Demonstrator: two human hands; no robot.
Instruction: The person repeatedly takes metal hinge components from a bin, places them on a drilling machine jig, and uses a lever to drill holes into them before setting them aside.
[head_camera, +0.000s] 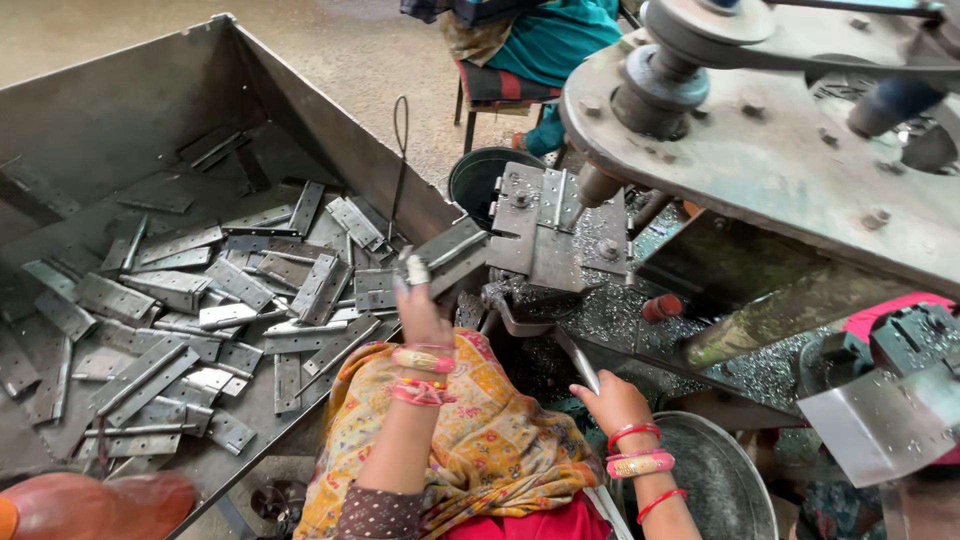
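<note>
Bare concrete floor shows past a big sloping sheet-metal bin (120, 110) that fills the left of the view, and a loose heap of flat grey hinges (200, 310) lies toward its lower edge, apparently slid there by the tilt, within arm's reach of the seated person. Right of the bin stands a drill press (760, 150) with a heavy, worn round plate and a belt pulley on top; under its spindle, one open hinge (545, 225) rests flat on a fixture, its leaves spread so the faces meet the bit squarely. Metal swarf (620, 310) covers the machine bed around that fixture. The left hand (420, 305) stretches to the bin's near rim, fingers curled around one or two hinges at the edge of the heap, which stick out toward the press; the exact hold is hidden behind the hand. The right hand (610, 400) sits lower, just below the fixture, closed on a slim metal lever (578, 362) that angles up toward the machine. Beside that wrist, a round metal pan (720, 480) lies close under the bed, seemingly handy for dropped pieces. Beyond the press, a dark bucket (480, 180) stands on the floor, and a second person in teal clothing (550, 40) sits on a chair well behind it.
</note>
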